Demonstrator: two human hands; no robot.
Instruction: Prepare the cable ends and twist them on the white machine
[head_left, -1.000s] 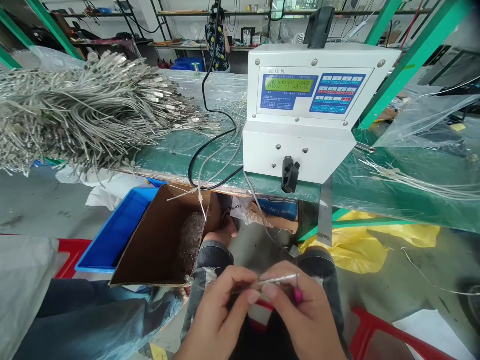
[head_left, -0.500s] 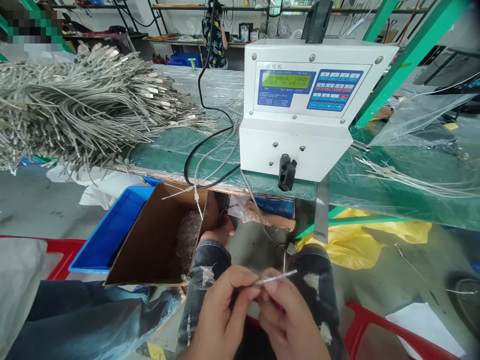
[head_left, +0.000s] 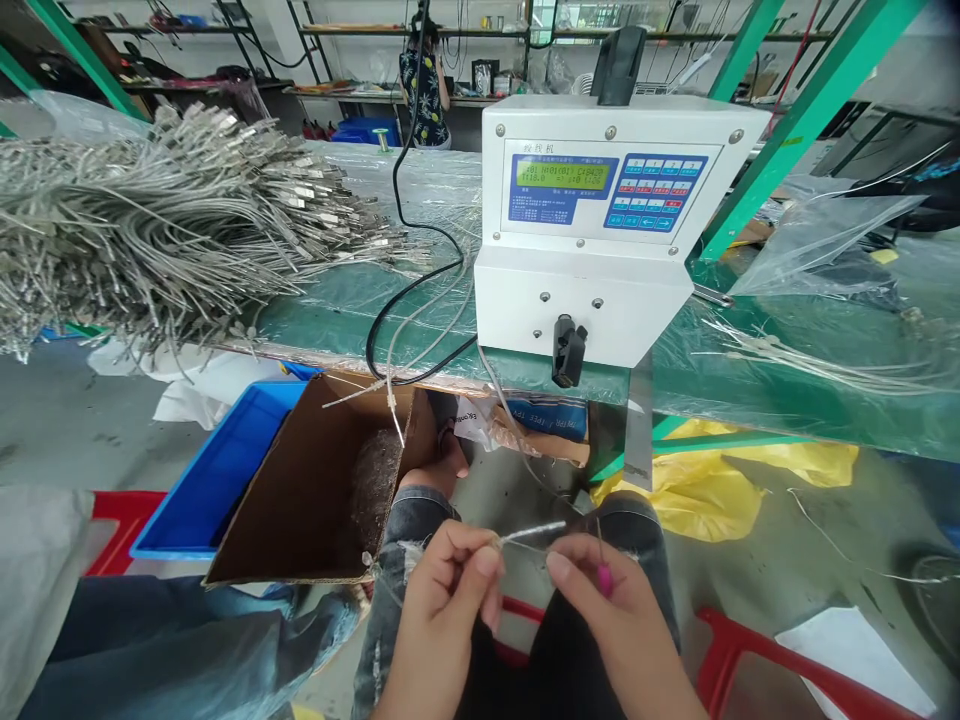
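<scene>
Between the thumb and forefinger of my left hand (head_left: pixel 450 590) is a thin cable (head_left: pixel 534 530), its silvery braided end pointing right. My right hand (head_left: pixel 619 610) is closed a short way to the right, its thumb and forefinger pinching a fine strand that runs from the cable at my left fingertips. A thin tool with a pink handle (head_left: pixel 604 578) also sits among the right fingers, its slim shaft sticking up. Both hands are above my lap, in front of the white wire-twisting machine (head_left: pixel 581 300) with its black clamp (head_left: pixel 568 350).
A large heap of cables (head_left: pixel 187 230) covers the bench's left side. More cables (head_left: pixel 825 360) lie right of the machine. Below the bench edge are an open cardboard box (head_left: pixel 300 500) and a blue tray (head_left: pixel 195 490). A person (head_left: pixel 425 90) stands at the back.
My hands have moved apart, the right going right with the fine strand pulled out between them. The pink handle shows more plainly. The view has tilted slightly upward.
</scene>
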